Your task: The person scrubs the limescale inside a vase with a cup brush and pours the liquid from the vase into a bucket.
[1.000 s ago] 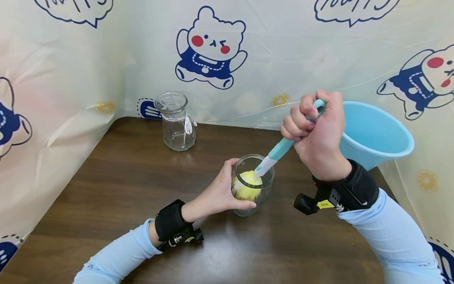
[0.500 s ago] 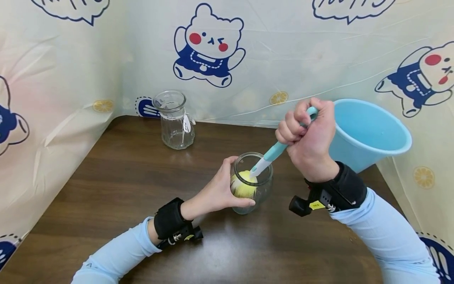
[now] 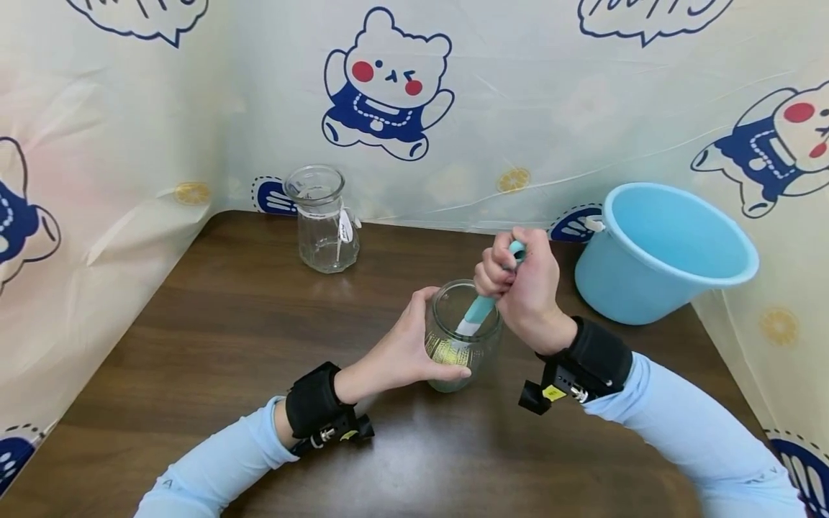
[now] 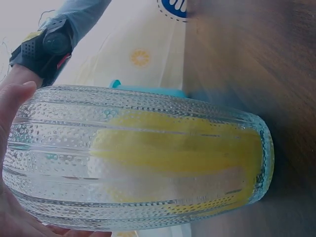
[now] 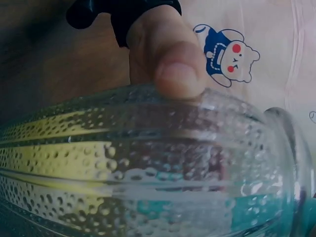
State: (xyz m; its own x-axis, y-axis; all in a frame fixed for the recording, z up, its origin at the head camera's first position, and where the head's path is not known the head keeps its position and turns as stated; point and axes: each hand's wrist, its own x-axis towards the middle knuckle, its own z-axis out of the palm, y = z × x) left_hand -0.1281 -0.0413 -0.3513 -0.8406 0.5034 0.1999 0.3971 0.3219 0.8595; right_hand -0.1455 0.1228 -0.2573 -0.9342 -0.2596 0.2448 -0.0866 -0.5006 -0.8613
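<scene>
- the left hand point(image 3: 408, 352) is grasping the dimpled glass jar point(image 3: 476, 356) around its side, with the thumb on the near side; the jar looks to stand on the wooden table point(image 3: 259, 324).
- the right hand point(image 3: 524, 288) is clenched around the upper handle of the bottle brush point(image 3: 479, 311), which goes slanted through the mouth of this jar.
- inside the jar is the yellow sponge head point(image 4: 187, 143) of the brush; in the left wrist view it reaches down to the base.
- by my judgement, the brush is light, its handle stiff and its sponge soft, so the end of the handle is the proper place to hold.
- the jar is probably rather heavy, fragile, and slippery if wet; the dimples may help the palm, and the wide body is better to hold than the rim.
- the second glass jar point(image 3: 328, 237) stands behind, a white tag point(image 3: 345, 226) hanging at its neck; i cannot see any content.
- the light blue bucket point(image 3: 622, 288) is on the right; its bottom is hidden.
</scene>
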